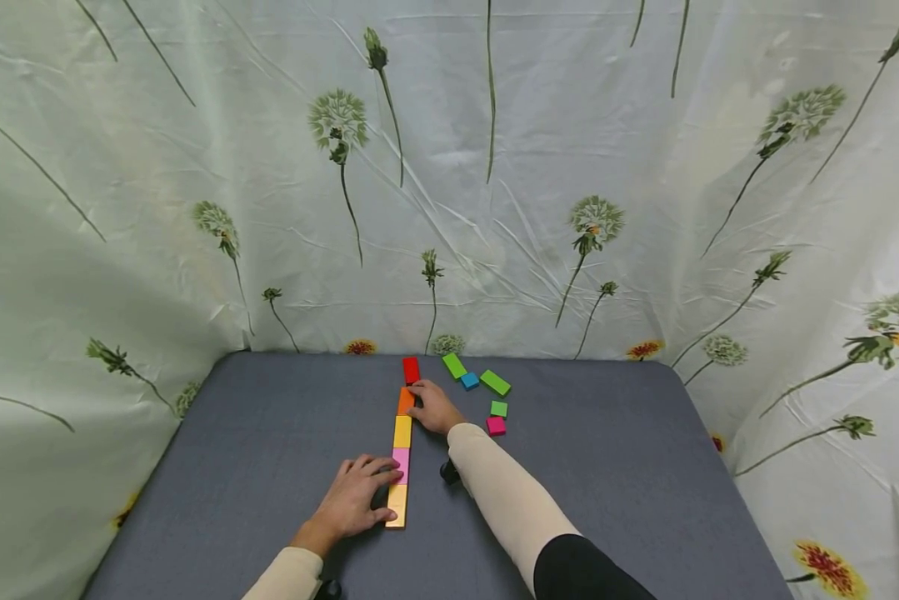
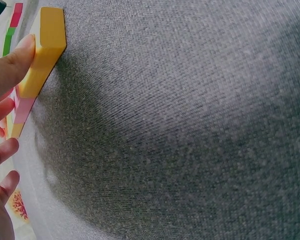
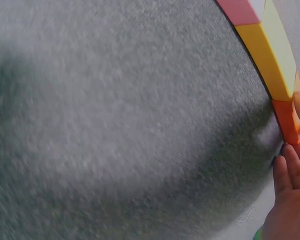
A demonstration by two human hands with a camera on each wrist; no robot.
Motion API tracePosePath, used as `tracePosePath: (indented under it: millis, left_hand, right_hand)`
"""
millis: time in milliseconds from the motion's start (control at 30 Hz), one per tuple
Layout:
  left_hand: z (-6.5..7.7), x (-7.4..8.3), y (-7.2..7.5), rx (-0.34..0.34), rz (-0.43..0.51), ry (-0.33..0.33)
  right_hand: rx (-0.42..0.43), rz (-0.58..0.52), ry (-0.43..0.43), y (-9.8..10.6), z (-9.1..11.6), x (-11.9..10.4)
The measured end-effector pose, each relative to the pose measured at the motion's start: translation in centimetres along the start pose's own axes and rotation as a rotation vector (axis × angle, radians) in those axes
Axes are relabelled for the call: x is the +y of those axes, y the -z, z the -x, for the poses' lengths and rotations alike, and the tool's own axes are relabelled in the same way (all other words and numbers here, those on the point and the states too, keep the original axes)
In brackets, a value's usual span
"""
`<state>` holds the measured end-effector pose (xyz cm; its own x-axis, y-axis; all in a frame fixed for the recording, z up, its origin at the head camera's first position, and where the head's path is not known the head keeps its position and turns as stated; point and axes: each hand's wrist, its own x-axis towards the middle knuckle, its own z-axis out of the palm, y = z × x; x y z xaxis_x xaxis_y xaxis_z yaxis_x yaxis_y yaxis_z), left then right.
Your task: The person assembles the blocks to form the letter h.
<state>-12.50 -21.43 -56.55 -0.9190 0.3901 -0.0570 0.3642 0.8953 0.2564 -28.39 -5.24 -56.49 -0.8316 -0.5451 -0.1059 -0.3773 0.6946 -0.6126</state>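
Pale, wrinkled curtain fabric (image 1: 479,225) printed with dandelions and flowers hangs behind a dark grey, cloth-covered table (image 1: 614,475). Over its middle reach a person's two hands. The left hand (image 1: 355,493) lies with fingers loosely spread, its thumb on the light orange rectangular block (image 1: 396,508) at the row's near end and its fingertips at the glossy pink rectangular block (image 1: 398,458) beyond. The right hand (image 1: 436,408) is held narrower: thumb and forefinger set about the deep orange rectangular block (image 1: 405,402) farther along, seeming to pinch it lengthwise. Between the two hands, a yellow rectangular block (image 1: 402,432) sits end to end with its neighbours. Past the orange one, a red rectangular block (image 1: 411,368) continues the line, slightly askew; whether the two touch cannot be told. Right of the row, apart from it, lie two lime-green oblong blocks (image 1: 496,382), a magenta block (image 1: 496,426), a small green block (image 1: 498,409) and a small blue block (image 1: 469,381). Judging by this layout, the straight line is largely formed, with its far end perhaps needing alignment, while the five scattered pieces remain outside it.
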Motion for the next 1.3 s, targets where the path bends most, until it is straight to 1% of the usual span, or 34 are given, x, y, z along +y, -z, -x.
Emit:
tracePosePath:
  millis: [233,467,900,1133,1300]
  left_hand:
    - [-0.03,0.06,0.08,-0.003,-0.001,-0.001]
    - [0.03,0.11,0.15,-0.022,0.023,0.011]
    - [0.0,-0.03,0.04,-0.018,0.018,0.021]
    - [-0.09,0.02,-0.03,-0.001,0.015,0.005]
    - [-0.09,0.06,-0.07,-0.015,0.016,0.019]
  right_hand:
    - [0.033,-0.026,0.006,-0.2,0.29,-0.13]
    - [0.033,-0.024,-0.006,-0.56,0.31,-0.1]
    - [0.063,-0.034,-0.018,-0.81,-0.03,-0.2]
    - [0.076,-0.079,-0.025,-0.73,0.29,-0.14]
    - [0.087,-0.11,-0.023,-0.8,0.34,0.12]
